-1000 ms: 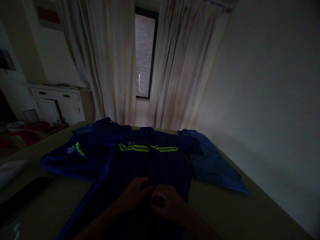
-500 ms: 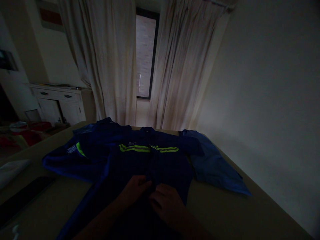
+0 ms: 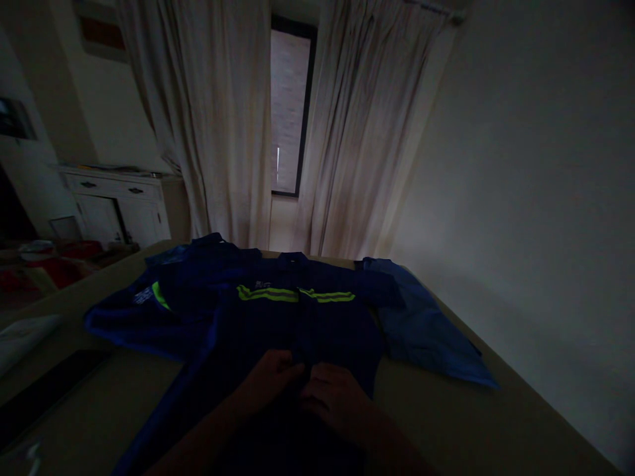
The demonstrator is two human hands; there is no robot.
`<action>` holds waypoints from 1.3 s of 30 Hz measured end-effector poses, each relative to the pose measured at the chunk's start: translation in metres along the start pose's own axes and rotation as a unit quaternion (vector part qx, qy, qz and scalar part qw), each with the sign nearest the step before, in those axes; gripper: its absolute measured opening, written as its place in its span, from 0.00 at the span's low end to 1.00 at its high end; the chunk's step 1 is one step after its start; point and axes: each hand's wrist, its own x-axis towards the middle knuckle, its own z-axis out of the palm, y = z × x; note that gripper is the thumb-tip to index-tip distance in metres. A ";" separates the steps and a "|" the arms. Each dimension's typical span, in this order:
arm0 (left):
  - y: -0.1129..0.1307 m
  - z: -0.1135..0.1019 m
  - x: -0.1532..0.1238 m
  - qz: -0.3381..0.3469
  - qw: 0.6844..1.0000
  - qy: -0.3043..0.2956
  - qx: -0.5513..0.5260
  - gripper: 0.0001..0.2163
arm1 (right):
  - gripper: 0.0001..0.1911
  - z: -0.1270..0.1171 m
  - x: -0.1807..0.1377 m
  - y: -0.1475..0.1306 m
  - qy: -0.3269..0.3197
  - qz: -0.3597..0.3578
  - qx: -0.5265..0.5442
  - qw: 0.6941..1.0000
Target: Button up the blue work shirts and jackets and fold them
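Observation:
A dark blue work shirt with yellow-green striped bands across its chest lies spread on its back, collar away from me. My left hand is closed at the front opening below the bands, thumb and fingers pinching the fabric edge. Right beside it, my right hand is also closed on the shirt front, its fingers curled under. The two hands nearly meet at the middle line. Whether a button sits between the fingertips is too dark to tell.
The shirt lies on a tan-covered table. Another blue garment is heaped at left, and a lighter blue garment lies at right. A long dark object and a white item lie at the left edge. A wall borders the right.
My fingertips have shifted slightly right and closer together at the shirt's front opening. The garments lie as before.

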 end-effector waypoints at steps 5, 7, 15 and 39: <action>0.004 -0.002 0.001 0.003 1.000 0.000 0.025 0.24 | 0.05 0.008 -0.002 0.000 0.024 -0.029 -0.075 0.996; 0.003 -0.003 0.002 0.003 0.999 0.010 0.032 0.25 | 0.05 0.013 -0.002 -0.002 0.047 -0.033 -0.100 0.993; 0.005 0.000 0.000 0.006 0.999 0.036 0.014 0.25 | 0.05 0.007 0.003 -0.009 0.049 0.026 0.013 0.998; 0.013 0.010 -0.010 0.047 0.985 0.139 0.088 0.22 | 0.04 0.005 0.010 -0.014 0.043 0.149 0.188 0.970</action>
